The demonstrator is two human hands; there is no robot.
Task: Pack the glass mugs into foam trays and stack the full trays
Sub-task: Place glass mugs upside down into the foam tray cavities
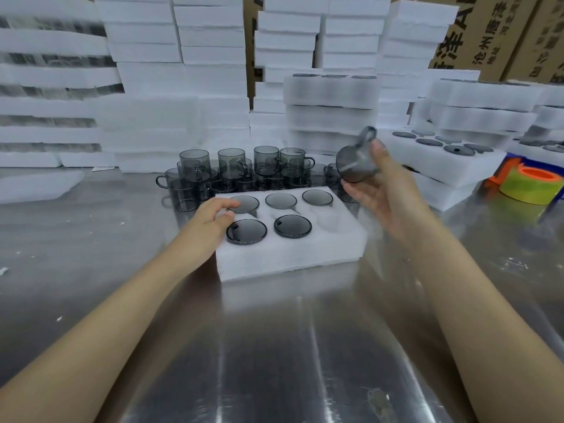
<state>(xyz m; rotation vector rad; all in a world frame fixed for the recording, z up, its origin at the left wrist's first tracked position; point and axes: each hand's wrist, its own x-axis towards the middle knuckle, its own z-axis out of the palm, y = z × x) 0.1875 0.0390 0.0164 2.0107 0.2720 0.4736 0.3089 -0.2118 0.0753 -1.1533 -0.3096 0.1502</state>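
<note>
Right hand (pixel 387 196) holds a mug (pixel 357 163) past the foam tray's (pixel 290 254) right edge.

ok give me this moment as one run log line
stage: filling tray | left hand: rests on foam tray | right hand: holds mug tilted, above tray's right end | pockets: five filled, near-right pocket empty

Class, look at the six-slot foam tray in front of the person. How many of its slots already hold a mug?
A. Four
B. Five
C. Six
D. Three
B: in the foam tray all three back slots and two front ones are filled. Only the front right slot is bare, and the right hand holds a further mug off the tray.
</note>
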